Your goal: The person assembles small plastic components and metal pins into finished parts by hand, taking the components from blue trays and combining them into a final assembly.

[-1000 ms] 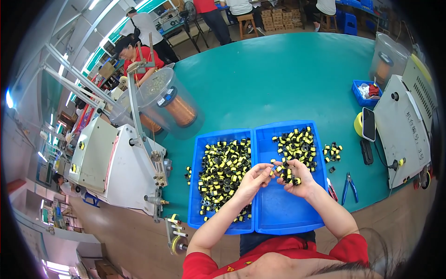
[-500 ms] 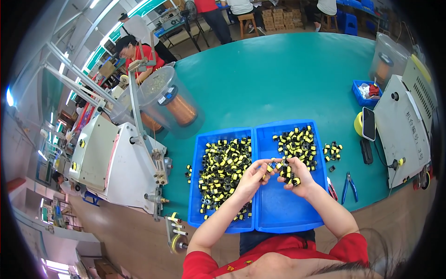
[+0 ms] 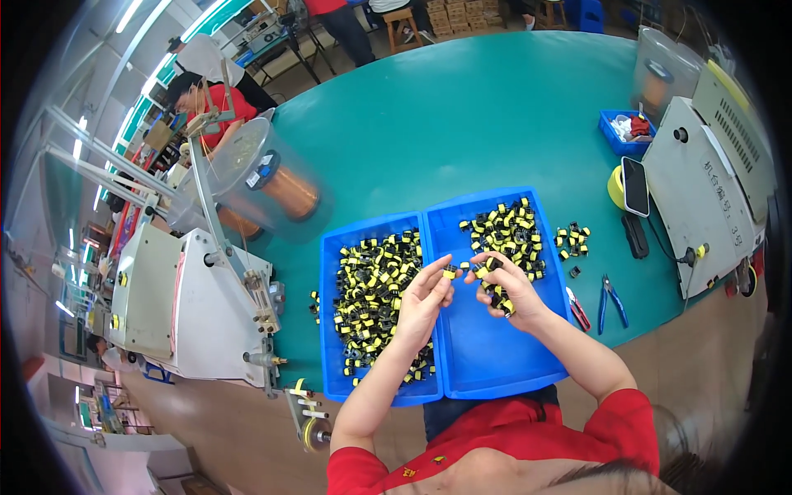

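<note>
While both hands meet at the centre of the frame, above the seam where two blue trays sit side by side, the person's left hand [image 3: 422, 299] pinches a small yellow-and-black component [image 3: 450, 272] at its fingertips, and the right hand [image 3: 505, 289] closes loosely around a few more of the same parts, its fingers curled on them. Compared with a second ago, the hands have drawn a little closer together and shifted slightly toward the left tray [image 3: 330, 330]; the pinched part now sits between the two sets of fingertips, which suggests the piece is being passed or checked rather than put down. Whether the two hands actually touch cannot be told.

Each component is a small blocky piece, black in body with a bright yellow band, and looks light and rigid enough to be handled by fingertip. Many of them fill the left tray; a smaller heap [image 3: 505, 229] lies at the upper end of the right tray [image 3: 503, 363], whose lower part is bare. A loose cluster [image 3: 572, 238] rests on the green table [image 3: 462, 124] just right of the trays, with blue-handled pliers [image 3: 612, 299] lower right and a winding machine [image 3: 186, 305] at left.
</note>
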A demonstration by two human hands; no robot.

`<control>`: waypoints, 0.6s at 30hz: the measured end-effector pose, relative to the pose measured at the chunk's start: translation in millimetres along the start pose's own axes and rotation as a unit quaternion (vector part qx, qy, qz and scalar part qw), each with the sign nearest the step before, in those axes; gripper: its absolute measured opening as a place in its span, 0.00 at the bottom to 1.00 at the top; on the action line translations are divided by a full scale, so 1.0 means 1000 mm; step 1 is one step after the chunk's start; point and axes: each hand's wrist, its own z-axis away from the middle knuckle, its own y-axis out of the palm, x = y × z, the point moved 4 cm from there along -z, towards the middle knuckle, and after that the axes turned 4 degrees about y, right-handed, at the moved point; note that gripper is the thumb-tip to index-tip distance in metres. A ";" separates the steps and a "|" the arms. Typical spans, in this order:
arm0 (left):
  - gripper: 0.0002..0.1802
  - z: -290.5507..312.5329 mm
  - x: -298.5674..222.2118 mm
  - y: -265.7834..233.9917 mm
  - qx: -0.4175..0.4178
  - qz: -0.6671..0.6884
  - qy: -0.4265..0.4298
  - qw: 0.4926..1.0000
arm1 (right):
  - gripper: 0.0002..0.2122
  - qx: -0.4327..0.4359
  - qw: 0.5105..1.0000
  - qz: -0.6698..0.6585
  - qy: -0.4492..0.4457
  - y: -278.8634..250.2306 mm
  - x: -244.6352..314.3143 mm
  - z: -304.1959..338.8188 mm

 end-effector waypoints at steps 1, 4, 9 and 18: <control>0.21 0.000 0.001 0.000 0.002 0.001 -0.002 1.000 | 0.14 -0.003 1.000 -0.001 0.000 0.000 0.000 0.000; 0.21 0.001 -0.001 0.001 -0.009 -0.001 0.011 1.000 | 0.13 -0.001 0.998 0.055 -0.012 -0.001 -0.003 -0.001; 0.20 0.001 -0.002 0.003 -0.005 0.040 -0.008 0.999 | 0.14 0.001 0.996 0.090 -0.019 0.003 -0.005 0.000; 0.19 0.001 0.010 -0.003 0.083 0.248 -0.106 0.959 | 0.15 0.003 0.986 0.154 -0.060 0.005 -0.007 0.001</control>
